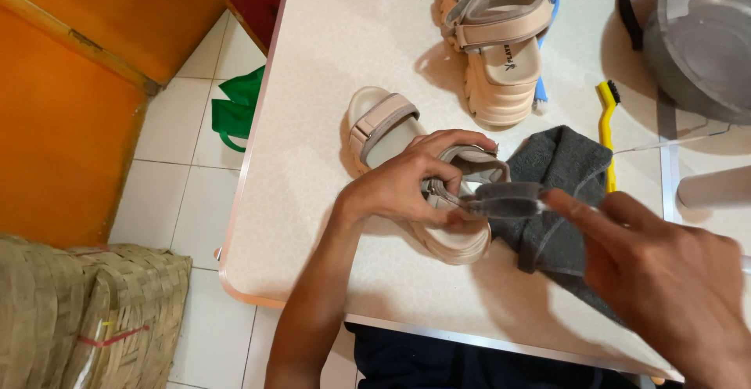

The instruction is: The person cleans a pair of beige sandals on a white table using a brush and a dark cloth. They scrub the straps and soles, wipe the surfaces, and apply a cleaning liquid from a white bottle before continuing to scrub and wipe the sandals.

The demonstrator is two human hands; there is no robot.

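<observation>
metal basin [704,37] contents hidden. beige sandal [391,135] lies diagonal, toe toward wall. left hand [403,185] pinching strap [461,201]; right hand [665,279] pinching grey cloth [559,170].

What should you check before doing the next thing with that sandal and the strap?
1. Left hand steadies the near sandal on the table: ok.
2. Right hand pinches the strap, pulled out sideways: ok.
3. Grey cloth lies beside the sandal, within reach: ok.
4. Yellow brush lies close by on the table: ok.
5. Second sandal stands apart, out of the way: ok.
6. Strap clean or dirty: cannot tell.
</observation>
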